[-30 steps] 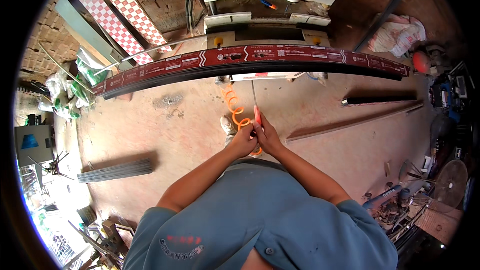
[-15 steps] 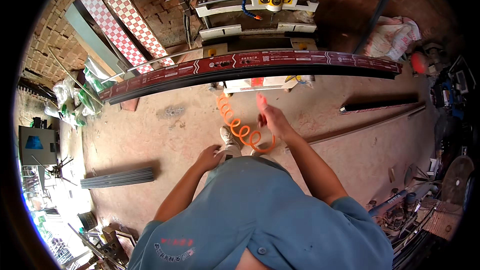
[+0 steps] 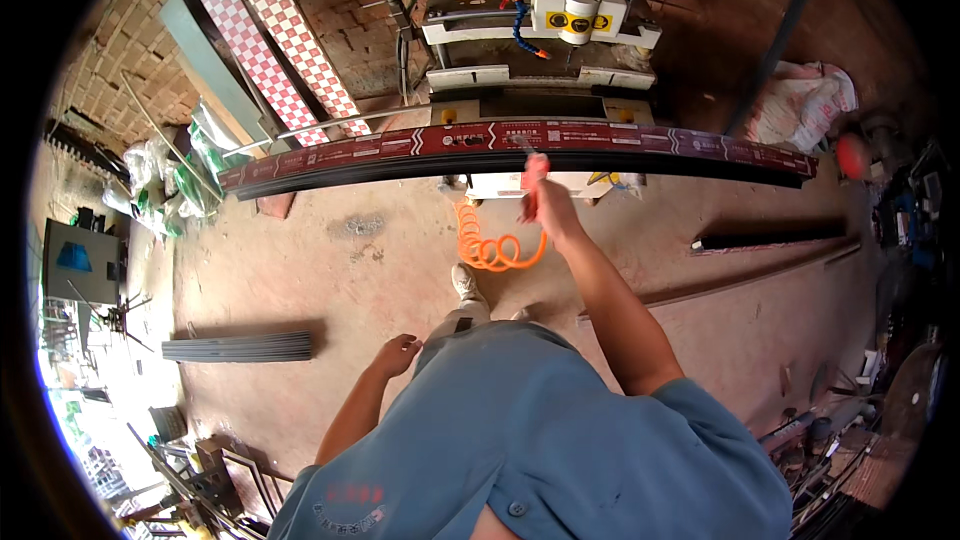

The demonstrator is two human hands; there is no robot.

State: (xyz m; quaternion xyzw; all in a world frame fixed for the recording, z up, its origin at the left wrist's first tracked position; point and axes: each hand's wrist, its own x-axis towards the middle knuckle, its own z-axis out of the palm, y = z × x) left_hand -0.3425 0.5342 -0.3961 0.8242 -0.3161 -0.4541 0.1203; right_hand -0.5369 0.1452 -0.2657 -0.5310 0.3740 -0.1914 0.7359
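Observation:
My right hand point(image 3: 556, 212) is closed around a red air blow gun point(image 3: 535, 176). Its tip points at a long bundle of dark profiles point(image 3: 650, 165), whose upper face carries maroon printed film. I cannot tell whether the tip touches the bundle. An orange coiled hose point(image 3: 490, 252) hangs from the gun and loops down over the floor ahead of my feet. Beside my left thigh, my left hand point(image 3: 396, 354) hangs with loosely bent fingers and nothing in it.
A drilling machine point(image 3: 575, 15) stands behind the bundle. Stacked profiles point(image 3: 238, 347) lie on the floor at left, and a dark profile point(image 3: 770, 234) at right. Checkered boards point(image 3: 290, 30) lean on the brick wall. A white sack point(image 3: 800, 105) sits far right.
The right hand has brought the blow gun up and forward to the bundle, drawing the hose end along. The left hand has shifted slightly away from the thigh. The whole view has tilted a little.

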